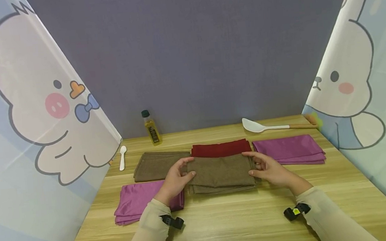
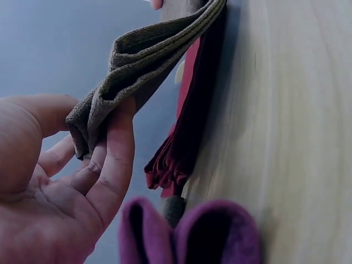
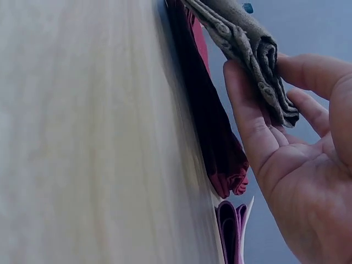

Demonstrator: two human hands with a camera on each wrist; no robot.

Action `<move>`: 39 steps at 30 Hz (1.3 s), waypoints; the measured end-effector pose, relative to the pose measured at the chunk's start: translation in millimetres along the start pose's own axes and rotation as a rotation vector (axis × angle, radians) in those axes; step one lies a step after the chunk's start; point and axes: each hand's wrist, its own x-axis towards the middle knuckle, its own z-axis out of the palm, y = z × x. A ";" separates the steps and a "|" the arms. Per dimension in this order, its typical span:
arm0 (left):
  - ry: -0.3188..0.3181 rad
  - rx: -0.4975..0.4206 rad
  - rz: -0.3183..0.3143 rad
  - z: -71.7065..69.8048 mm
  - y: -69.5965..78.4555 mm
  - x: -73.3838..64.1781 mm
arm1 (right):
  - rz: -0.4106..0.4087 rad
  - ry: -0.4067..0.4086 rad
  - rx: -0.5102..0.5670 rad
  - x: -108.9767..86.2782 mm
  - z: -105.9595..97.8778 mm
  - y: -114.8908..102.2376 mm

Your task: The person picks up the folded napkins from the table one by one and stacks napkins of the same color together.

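Note:
A folded brown cloth (image 1: 220, 171) is held up by its two short ends, one in each hand. My left hand (image 1: 176, 178) pinches the left end between thumb and fingers; the left wrist view shows the stacked folds of the brown cloth (image 2: 146, 58) there. At the right end, my right hand (image 1: 268, 168) grips the same cloth, its layers (image 3: 258, 63) lying between thumb and fingers in the right wrist view. Behind and below it lies a folded dark red cloth (image 1: 221, 148), partly hidden. Both wrist views show the brown cloth raised above the red one.
Another folded brown cloth (image 1: 159, 165) lies left, with a purple cloth (image 1: 139, 200) in front of it. A second purple cloth (image 1: 288, 149) lies right. An oil bottle (image 1: 151, 128), a small white spoon (image 1: 122, 158) and a white spoon with wooden handle (image 1: 276, 127) are farther back.

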 end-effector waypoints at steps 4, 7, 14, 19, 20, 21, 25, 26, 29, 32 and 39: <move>0.012 0.013 -0.024 -3.0 0.8 0.6 | 0.017 0.030 -0.045 4.0 0.4 -3.1; 0.012 0.018 -0.033 -5.6 1.8 0.3 | 0.027 0.046 -0.068 7.5 0.3 -6.2; 0.007 0.033 -0.022 -13.9 4.3 -0.4 | 0.063 0.036 -0.089 16.2 1.5 -12.4; -0.017 0.031 -0.024 -21.4 4.2 -1.2 | 0.087 0.026 -0.091 21.4 3.1 -13.8; -0.021 0.027 -0.027 -23.0 4.6 -1.6 | 0.088 0.024 -0.088 22.9 3.8 -14.1; -0.025 0.025 -0.033 -24.8 4.6 -2.1 | 0.089 0.021 -0.082 24.4 4.8 -14.7; -0.029 0.017 -0.049 -32.6 4.8 -3.8 | 0.087 0.012 -0.048 31.3 9.3 -17.5; -0.022 0.018 -0.050 -34.7 4.2 -4.0 | 0.086 0.011 -0.043 33.1 10.4 -18.4; 0.012 0.020 -0.042 -41.0 2.1 -4.1 | 0.084 0.013 -0.036 38.1 13.4 -21.4; 0.047 0.022 -0.021 -46.7 -1.1 -3.9 | 0.074 0.020 -0.039 43.1 17.0 -25.1; 0.121 -0.012 -0.001 -59.7 -6.2 -2.3 | 0.029 0.059 -0.051 57.6 26.5 -28.9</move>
